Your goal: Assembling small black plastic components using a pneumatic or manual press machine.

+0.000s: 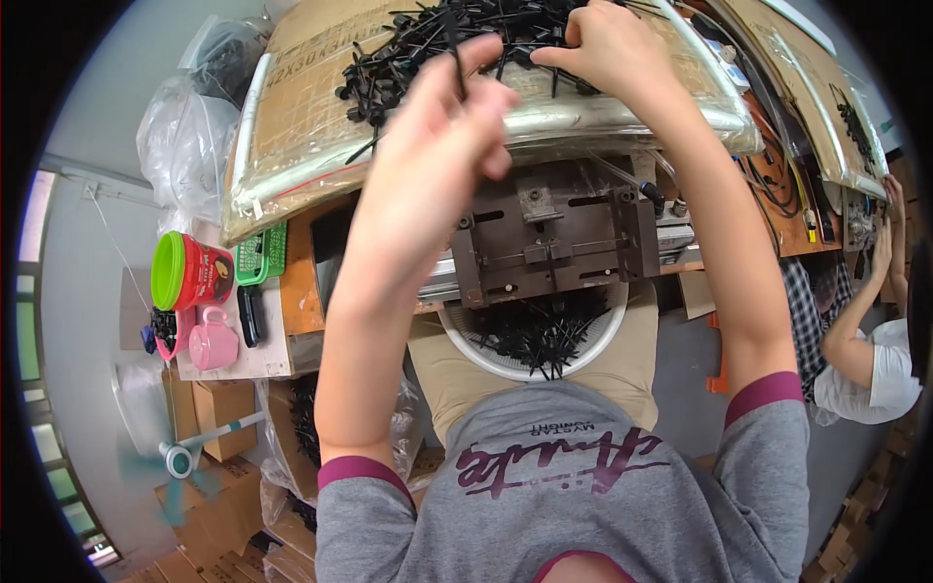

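A heap of thin black plastic parts with knobbed ends (389, 73) lies on the cardboard-covered board in front of me. My left hand (442, 117), smeared by motion, is over the heap's near edge. One slim black plastic part (455, 44) stands up at its fingers and crosses in front of them. At the heap's right side is my right hand (617, 49), its thumb stretched apart from the bent fingers; the far fingertips are partly hidden. Below my hands is a dark metal fixture (554, 238) with slots and a central clamp-like block.
A white basket (476, 361) of black parts sits between my legs beneath the fixture. To the left are a red tub with green rim (199, 272), a pink cup (214, 342) and a green basket (260, 255). Cables (777, 185) lie at right, near another person's arm (860, 316).
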`<state>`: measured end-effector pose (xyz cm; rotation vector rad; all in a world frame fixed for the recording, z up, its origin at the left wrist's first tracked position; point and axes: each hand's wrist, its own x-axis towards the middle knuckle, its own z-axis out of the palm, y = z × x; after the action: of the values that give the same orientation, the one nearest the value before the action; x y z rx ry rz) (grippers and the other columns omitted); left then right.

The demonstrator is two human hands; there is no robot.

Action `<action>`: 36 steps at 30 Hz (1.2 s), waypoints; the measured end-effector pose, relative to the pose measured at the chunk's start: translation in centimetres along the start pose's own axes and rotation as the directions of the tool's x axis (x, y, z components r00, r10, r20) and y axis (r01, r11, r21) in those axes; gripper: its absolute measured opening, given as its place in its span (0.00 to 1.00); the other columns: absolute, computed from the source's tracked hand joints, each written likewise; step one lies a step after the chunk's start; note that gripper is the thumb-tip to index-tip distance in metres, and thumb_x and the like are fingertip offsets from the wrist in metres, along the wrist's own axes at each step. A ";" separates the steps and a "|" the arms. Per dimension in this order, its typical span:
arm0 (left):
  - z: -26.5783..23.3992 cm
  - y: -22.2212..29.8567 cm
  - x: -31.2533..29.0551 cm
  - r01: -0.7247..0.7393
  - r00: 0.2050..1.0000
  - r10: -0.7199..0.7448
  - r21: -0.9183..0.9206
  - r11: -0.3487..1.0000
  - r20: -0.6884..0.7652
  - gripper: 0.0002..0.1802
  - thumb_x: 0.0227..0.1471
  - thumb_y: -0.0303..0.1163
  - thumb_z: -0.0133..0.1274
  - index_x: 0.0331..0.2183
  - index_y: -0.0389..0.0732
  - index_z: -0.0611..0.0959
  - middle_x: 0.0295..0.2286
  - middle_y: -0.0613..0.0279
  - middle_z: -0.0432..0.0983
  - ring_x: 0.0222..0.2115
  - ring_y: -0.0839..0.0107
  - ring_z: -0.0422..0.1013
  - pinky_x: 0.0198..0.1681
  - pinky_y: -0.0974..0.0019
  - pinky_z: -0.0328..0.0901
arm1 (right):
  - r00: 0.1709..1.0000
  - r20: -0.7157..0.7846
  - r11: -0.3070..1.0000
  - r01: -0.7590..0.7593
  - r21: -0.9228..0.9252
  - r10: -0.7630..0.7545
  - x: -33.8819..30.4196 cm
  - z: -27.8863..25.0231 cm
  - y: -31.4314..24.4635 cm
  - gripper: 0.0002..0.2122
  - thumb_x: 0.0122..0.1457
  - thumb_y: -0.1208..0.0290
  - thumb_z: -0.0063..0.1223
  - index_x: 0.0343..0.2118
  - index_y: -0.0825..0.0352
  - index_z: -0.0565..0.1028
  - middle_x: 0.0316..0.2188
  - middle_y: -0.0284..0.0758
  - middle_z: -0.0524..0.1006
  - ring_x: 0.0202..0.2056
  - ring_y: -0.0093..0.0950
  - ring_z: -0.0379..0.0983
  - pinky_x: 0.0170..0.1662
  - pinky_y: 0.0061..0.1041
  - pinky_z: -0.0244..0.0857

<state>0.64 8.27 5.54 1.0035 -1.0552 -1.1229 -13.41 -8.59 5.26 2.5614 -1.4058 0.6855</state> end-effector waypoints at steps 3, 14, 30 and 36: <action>0.7 -1.7 -4.1 0.029 0.988 -0.017 -0.079 0.996 0.151 0.37 0.60 0.18 0.46 0.67 0.33 0.55 0.55 0.50 0.66 0.52 0.60 0.71 0.56 0.59 0.67 | 0.930 0.366 0.999 -0.050 0.016 0.040 1.6 -0.1 0.0 0.20 0.49 0.56 0.64 0.31 0.73 0.81 0.33 0.48 0.79 0.40 0.45 0.78 0.44 0.39 0.73; 2.3 -9.8 -11.4 -0.326 0.914 0.362 0.862 0.389 0.182 0.15 0.40 0.27 0.69 0.34 0.37 0.84 0.44 0.53 0.79 0.36 0.60 0.78 0.40 0.63 0.74 | 0.865 0.262 0.897 0.443 0.002 -0.428 1.4 2.7 2.3 0.10 0.44 0.79 0.61 0.32 0.72 0.78 0.30 0.44 0.78 0.37 0.42 0.78 0.38 0.38 0.72; 3.2 -11.6 -10.6 -0.307 0.948 0.143 0.938 0.159 0.285 0.19 0.42 0.31 0.69 0.38 0.38 0.83 0.51 0.49 0.77 0.26 0.68 0.78 0.29 0.69 0.73 | 0.896 0.429 -0.028 -0.435 0.900 -0.114 -8.1 -3.1 3.8 0.10 0.61 0.65 0.62 0.37 0.68 0.79 0.34 0.33 0.81 0.28 0.19 0.78 0.30 0.19 0.73; 3.8 -7.6 -8.7 -0.315 0.906 0.424 0.659 0.683 -0.006 0.29 0.41 0.22 0.70 0.48 0.34 0.81 0.46 0.51 0.79 0.38 0.66 0.79 0.40 0.67 0.75 | 0.751 0.612 -0.346 -0.658 0.668 -0.248 -14.4 -2.2 1.2 0.09 0.64 0.69 0.57 0.41 0.70 0.77 0.33 0.34 0.80 0.24 0.19 0.77 0.26 0.18 0.71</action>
<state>-5.50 15.34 -2.17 1.3094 -1.4818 -0.3100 -21.74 2.46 0.60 3.9645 -2.1976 2.2715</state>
